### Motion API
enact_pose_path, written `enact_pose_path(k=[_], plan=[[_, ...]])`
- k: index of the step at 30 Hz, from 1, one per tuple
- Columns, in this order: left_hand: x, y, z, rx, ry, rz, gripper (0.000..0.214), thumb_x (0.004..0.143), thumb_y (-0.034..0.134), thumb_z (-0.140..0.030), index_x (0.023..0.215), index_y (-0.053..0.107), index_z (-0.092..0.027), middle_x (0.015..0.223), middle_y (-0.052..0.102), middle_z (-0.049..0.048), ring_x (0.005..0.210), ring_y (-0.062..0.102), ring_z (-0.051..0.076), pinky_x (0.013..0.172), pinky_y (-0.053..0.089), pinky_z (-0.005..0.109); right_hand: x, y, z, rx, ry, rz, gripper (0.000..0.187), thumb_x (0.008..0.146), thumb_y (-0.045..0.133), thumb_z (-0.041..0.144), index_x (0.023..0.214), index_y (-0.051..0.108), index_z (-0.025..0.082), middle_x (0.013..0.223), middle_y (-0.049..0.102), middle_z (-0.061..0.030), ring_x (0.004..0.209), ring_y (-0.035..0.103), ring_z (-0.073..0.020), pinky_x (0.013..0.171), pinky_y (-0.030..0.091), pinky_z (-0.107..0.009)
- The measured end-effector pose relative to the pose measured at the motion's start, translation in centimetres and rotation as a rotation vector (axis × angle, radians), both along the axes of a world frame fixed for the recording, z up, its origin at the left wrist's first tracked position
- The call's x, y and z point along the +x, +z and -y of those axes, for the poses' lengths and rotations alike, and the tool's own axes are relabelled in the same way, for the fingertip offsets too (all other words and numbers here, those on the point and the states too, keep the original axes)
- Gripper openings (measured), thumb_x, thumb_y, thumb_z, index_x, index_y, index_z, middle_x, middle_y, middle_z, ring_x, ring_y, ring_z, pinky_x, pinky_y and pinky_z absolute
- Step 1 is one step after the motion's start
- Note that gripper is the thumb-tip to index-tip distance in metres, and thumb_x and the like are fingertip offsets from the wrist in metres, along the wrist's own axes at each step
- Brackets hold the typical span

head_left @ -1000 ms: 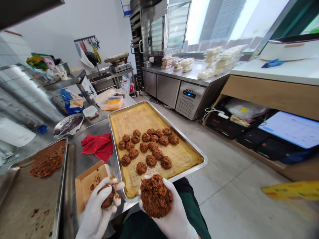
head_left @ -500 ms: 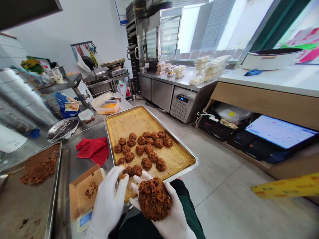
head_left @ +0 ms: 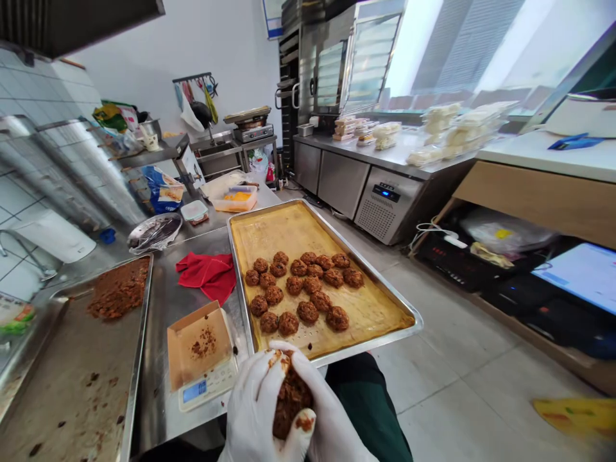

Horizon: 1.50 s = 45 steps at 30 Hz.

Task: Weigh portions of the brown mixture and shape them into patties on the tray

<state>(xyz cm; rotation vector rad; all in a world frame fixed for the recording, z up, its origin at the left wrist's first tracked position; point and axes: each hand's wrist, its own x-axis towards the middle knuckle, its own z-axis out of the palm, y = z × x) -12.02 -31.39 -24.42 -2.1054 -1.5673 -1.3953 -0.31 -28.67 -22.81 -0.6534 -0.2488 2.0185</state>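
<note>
Both of my hands wear white gloves smeared with brown mixture. My left hand [head_left: 257, 401] and my right hand [head_left: 332, 410] are cupped together around a brown ball of chunky mixture [head_left: 291, 404], low in front of me. Its middle shows between the gloves; the rest is hidden. Just beyond my hands, a large tray [head_left: 380, 343] lined with yellowish paper carries several similar balls [head_left: 308, 312] in loose rows. To the left, a cardboard box [head_left: 180, 346] with brown crumbs sits on a digital scale [head_left: 212, 385] whose display reads about zero.
At far left, a metal tray [head_left: 62, 378] holds a mound of loose brown mixture [head_left: 122, 289]. A red cloth [head_left: 206, 274] lies beside the lined tray. Behind are a plastic tub with orange contents [head_left: 238, 199] and a lidded container [head_left: 195, 212]. A steel fridge counter [head_left: 389, 205] stands across the floor.
My left hand has moved right from beside the box and closed over the ball, which lay in my open right palm. The view has turned left, exposing the scale.
</note>
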Motion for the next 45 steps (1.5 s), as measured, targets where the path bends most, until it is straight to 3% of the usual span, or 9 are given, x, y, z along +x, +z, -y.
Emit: enact_pose_path(k=[8, 14, 18, 21, 23, 29, 35, 39, 45], plan=[[-1.7, 0.3, -0.3, 0.004, -0.109, -0.021, 0.01, 0.091, 0.056, -0.016, 0.097, 0.064, -0.017, 0.086, 0.069, 0.0088, 0.081, 0.066, 0.02, 0.074, 0.054, 0.033, -2.4, -1.4, 0.9, -0.066, 0.008, 0.026, 0.013, 0.084, 0.073, 0.031, 0.09, 0.074, 0.02, 0.084, 0.07, -0.0003, 0.082, 0.064, -0.0144, 0.077, 0.051, -0.024], [-3.0, 2.0, -1.1, -0.016, -0.098, 0.094, 0.015, 0.086, 0.061, -0.009, 0.077, 0.059, -0.02, 0.065, 0.058, -0.0004, 0.059, 0.057, 0.012, 0.058, 0.046, 0.024, -2.5, -2.6, 1.0, -0.077, 0.128, -0.237, 0.033, 0.091, 0.061, 0.035, 0.118, 0.071, 0.019, 0.11, 0.076, -0.007, 0.104, 0.067, -0.022, 0.095, 0.051, -0.035], [-3.2, 1.9, -0.8, -0.01, -0.235, 0.109, 0.014, 0.087, 0.054, -0.009, 0.094, 0.062, -0.019, 0.082, 0.067, 0.0052, 0.082, 0.068, 0.018, 0.074, 0.056, 0.029, -1.8, -3.5, 0.8, -0.056, 0.224, -0.329, 0.037, 0.091, 0.062, 0.034, 0.122, 0.069, 0.015, 0.115, 0.076, -0.0101, 0.109, 0.068, -0.0219, 0.102, 0.048, -0.036], [-3.8, 1.2, -0.2, -0.052, -0.037, 0.012, 0.029, 0.087, 0.055, -0.014, 0.116, 0.062, -0.017, 0.117, 0.068, 0.0151, 0.115, 0.065, 0.027, 0.095, 0.056, 0.039, -1.4, -3.9, 0.5, -0.002, 0.102, -0.237, 0.032, 0.089, 0.063, 0.021, 0.121, 0.069, 0.022, 0.118, 0.075, -0.0076, 0.108, 0.069, -0.0213, 0.103, 0.048, -0.039], [-4.2, 0.8, 0.2, -0.141, 0.078, -0.037, 0.033, 0.088, 0.055, -0.016, 0.121, 0.062, -0.017, 0.126, 0.067, 0.0152, 0.12, 0.064, 0.027, 0.097, 0.057, 0.039, -1.3, -3.8, 0.5, 0.049, 0.009, -0.158, 0.035, 0.088, 0.065, 0.019, 0.122, 0.067, 0.025, 0.121, 0.074, -0.0069, 0.111, 0.068, -0.0237, 0.104, 0.047, -0.043], [-3.3, 1.0, 0.3, -0.333, 0.205, -0.073, 0.033, 0.094, 0.051, -0.028, 0.124, 0.06, -0.017, 0.117, 0.071, 0.0138, 0.107, 0.07, 0.027, 0.088, 0.06, 0.039, -2.0, -3.0, 1.1, 0.131, -0.024, -0.005, 0.037, 0.083, 0.072, 0.024, 0.12, 0.065, 0.026, 0.116, 0.073, -0.006, 0.111, 0.065, -0.025, 0.106, 0.044, -0.044], [-3.1, 0.5, -0.1, -0.061, 0.16, -0.051, 0.013, 0.088, 0.063, -0.02, 0.101, 0.066, -0.02, 0.095, 0.07, 0.0068, 0.086, 0.07, 0.018, 0.079, 0.055, 0.027, -2.2, -2.5, 1.8, 0.113, 0.051, -0.009, 0.04, 0.076, 0.078, 0.03, 0.114, 0.067, 0.025, 0.109, 0.074, -0.0072, 0.106, 0.066, -0.027, 0.1, 0.047, -0.044], [-3.2, 0.9, 0.3, -0.083, 0.099, 0.135, 0.007, 0.086, 0.065, -0.017, 0.08, 0.063, -0.021, 0.074, 0.065, -0.0008, 0.066, 0.062, 0.012, 0.066, 0.048, 0.022, -1.8, -2.6, 1.7, 0.15, 0.116, -0.105, 0.04, 0.073, 0.079, 0.028, 0.11, 0.068, 0.022, 0.108, 0.074, -0.0074, 0.104, 0.067, -0.0253, 0.099, 0.047, -0.041], [-3.4, 2.5, -0.2, -0.482, 0.206, 0.637, 0.033, 0.087, 0.065, -0.041, 0.064, 0.055, -0.02, 0.059, 0.052, -0.0042, 0.055, 0.051, 0.011, 0.054, 0.042, 0.022, -1.7, -3.0, 1.4, 0.025, 0.249, -0.324, 0.034, 0.077, 0.07, 0.028, 0.111, 0.069, 0.022, 0.109, 0.078, -0.0087, 0.09, 0.073, -0.0247, 0.075, 0.056, -0.037]])
